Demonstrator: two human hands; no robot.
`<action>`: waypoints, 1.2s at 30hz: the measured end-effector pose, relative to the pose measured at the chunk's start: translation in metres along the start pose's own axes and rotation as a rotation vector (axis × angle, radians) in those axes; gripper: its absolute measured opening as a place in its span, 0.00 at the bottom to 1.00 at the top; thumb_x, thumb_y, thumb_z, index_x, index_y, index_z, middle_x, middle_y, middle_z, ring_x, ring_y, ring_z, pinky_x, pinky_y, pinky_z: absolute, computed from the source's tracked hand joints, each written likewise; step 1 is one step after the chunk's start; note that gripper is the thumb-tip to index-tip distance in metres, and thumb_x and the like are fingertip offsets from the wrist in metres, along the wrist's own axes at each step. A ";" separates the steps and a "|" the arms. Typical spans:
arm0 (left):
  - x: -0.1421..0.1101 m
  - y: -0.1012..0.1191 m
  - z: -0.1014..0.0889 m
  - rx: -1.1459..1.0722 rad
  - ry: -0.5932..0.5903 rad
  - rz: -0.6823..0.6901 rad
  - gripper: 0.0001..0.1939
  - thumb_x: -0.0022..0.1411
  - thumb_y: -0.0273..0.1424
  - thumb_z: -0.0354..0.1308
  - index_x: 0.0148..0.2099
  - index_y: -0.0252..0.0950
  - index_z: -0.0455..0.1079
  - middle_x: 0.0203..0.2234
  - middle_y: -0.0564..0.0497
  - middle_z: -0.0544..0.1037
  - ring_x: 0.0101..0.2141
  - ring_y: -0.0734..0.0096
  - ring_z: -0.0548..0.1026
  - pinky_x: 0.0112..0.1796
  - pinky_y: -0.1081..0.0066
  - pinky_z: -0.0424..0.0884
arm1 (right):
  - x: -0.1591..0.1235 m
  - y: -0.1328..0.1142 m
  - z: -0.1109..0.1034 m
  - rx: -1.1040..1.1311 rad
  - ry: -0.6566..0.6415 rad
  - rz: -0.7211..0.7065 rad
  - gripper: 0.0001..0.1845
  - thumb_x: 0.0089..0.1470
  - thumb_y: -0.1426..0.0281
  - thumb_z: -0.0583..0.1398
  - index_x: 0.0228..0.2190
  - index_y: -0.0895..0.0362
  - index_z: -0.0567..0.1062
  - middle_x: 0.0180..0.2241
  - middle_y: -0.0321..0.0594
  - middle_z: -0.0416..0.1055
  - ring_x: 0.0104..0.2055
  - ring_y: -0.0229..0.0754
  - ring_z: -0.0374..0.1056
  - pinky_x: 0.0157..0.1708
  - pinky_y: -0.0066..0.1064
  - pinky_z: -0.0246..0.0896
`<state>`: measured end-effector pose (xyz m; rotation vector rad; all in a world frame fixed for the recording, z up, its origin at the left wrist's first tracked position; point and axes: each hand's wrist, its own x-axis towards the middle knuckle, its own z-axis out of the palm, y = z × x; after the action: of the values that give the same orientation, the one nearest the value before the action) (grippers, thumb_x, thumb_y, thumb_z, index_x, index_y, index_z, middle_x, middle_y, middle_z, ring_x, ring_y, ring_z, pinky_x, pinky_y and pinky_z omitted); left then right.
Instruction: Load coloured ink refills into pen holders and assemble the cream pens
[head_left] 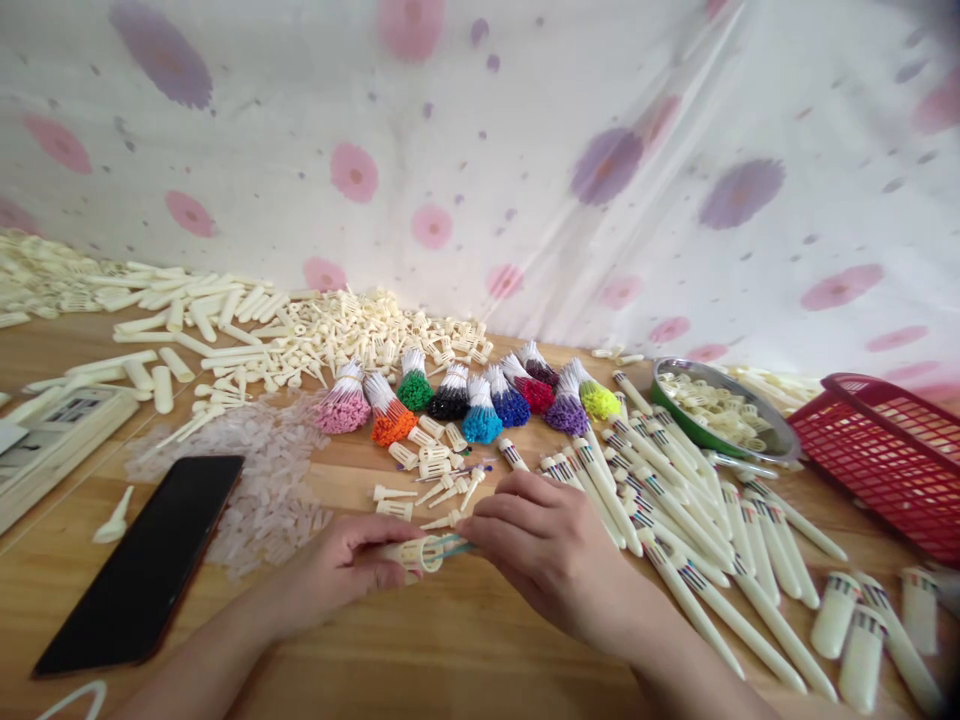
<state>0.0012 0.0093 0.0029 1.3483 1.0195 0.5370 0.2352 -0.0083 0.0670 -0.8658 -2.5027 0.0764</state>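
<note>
A cream slotted piece is held just above the near middle of the surface, between the two hands. Its long axis lies nearly level and crosswise, left to right, with the open, ringed end facing right and the other end covered by fingers. The left hand pinches it between thumb and fingers. Thin teal strands run from the open end to the right, roughly in line with the piece's axis. The right hand pinches their far ends, fingers bent and close together, its thumb hidden.

Just beyond the hands lie loose slotted pieces and small stemmed pieces, pointing various ways. Behind these stand colored-tip bundles, white ends up. To the right, cream pens mostly slant from upper left to lower right, near a green bowl and a red basket. On the left, a black phone lies diagonally beside translucent tubes.
</note>
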 end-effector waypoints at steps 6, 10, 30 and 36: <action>0.003 -0.005 -0.002 -0.122 0.077 0.067 0.12 0.50 0.33 0.63 0.38 0.38 0.69 0.29 0.54 0.75 0.34 0.68 0.73 0.38 0.70 0.68 | -0.004 0.016 -0.002 0.036 -0.233 0.258 0.04 0.55 0.73 0.56 0.34 0.57 0.72 0.34 0.40 0.72 0.37 0.42 0.65 0.34 0.31 0.59; 0.005 -0.003 -0.005 -0.163 0.081 0.096 0.09 0.55 0.34 0.59 0.37 0.38 0.63 0.30 0.55 0.72 0.29 0.74 0.71 0.34 0.72 0.67 | -0.007 0.022 0.018 0.021 -0.664 0.368 0.04 0.49 0.76 0.60 0.31 0.58 0.73 0.34 0.41 0.72 0.36 0.44 0.67 0.32 0.30 0.58; 0.003 -0.009 0.006 -0.088 -0.109 0.077 0.09 0.55 0.31 0.59 0.35 0.39 0.61 0.27 0.58 0.67 0.28 0.75 0.68 0.30 0.74 0.64 | 0.017 -0.011 0.026 0.382 -0.067 0.250 0.11 0.48 0.80 0.54 0.35 0.55 0.63 0.34 0.39 0.67 0.38 0.40 0.61 0.36 0.31 0.59; 0.002 -0.009 0.006 -0.040 -0.101 0.080 0.08 0.55 0.31 0.58 0.35 0.38 0.61 0.27 0.58 0.66 0.29 0.75 0.65 0.30 0.74 0.61 | 0.014 -0.011 0.027 0.444 -0.085 0.270 0.14 0.46 0.80 0.56 0.35 0.55 0.62 0.34 0.37 0.65 0.38 0.38 0.61 0.37 0.29 0.57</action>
<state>0.0054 0.0054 -0.0069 1.3717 0.8711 0.5408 0.2070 -0.0054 0.0519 -1.0107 -2.2899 0.7403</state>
